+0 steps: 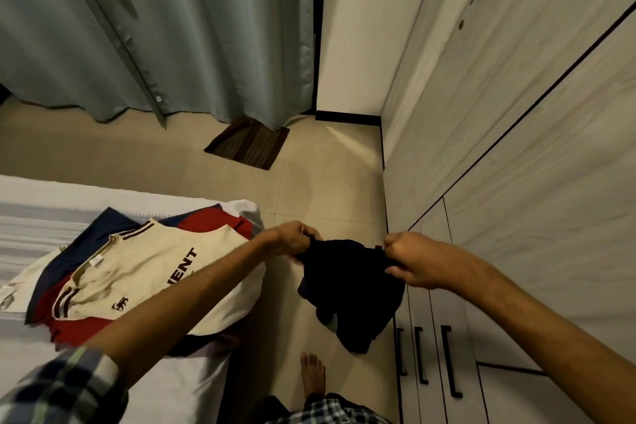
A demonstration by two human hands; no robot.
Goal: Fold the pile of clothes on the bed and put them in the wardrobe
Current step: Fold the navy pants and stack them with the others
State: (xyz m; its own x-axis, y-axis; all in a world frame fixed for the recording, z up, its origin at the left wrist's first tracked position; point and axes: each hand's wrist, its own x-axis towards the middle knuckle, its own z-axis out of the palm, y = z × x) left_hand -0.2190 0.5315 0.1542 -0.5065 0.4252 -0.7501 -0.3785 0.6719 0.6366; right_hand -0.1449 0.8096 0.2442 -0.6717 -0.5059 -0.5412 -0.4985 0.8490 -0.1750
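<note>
Dark garment (354, 289): black or very dark navy, held up in the lower middle of the frame, above the floor between bed and wardrobe; it hangs crumpled from its top edge, its lowest folds dropping toward the bottom centre.
Left hand (292, 239): left of the garment's top edge, fingers curled and pinching the cloth at its upper left corner.
Right hand (418, 260): right of the garment's top edge, closed in a fist round the cloth at its upper right corner; the two hands are apart, with the fabric bunched between them.
Pile of clothes (144, 272): lower left of the frame, lying on the corner of the bed; a cream shirt with dark stripes and dark lettering lies on top, red and navy pieces beneath it, a white piece at the far edge.
Bed (41, 217): left side, covered by a pale striped sheet.
Wardrobe (516, 148): right side, pale wood-grain doors, all shut, with dark bar handles near the lower right.
Curtain (155, 27): grey-green, across the upper left, reaching the floor.
Mat (247, 144): dark brown, on the tiled floor just below the curtain's hem.
Bare foot (312, 375): bottom centre, on the floor below the garment.
</note>
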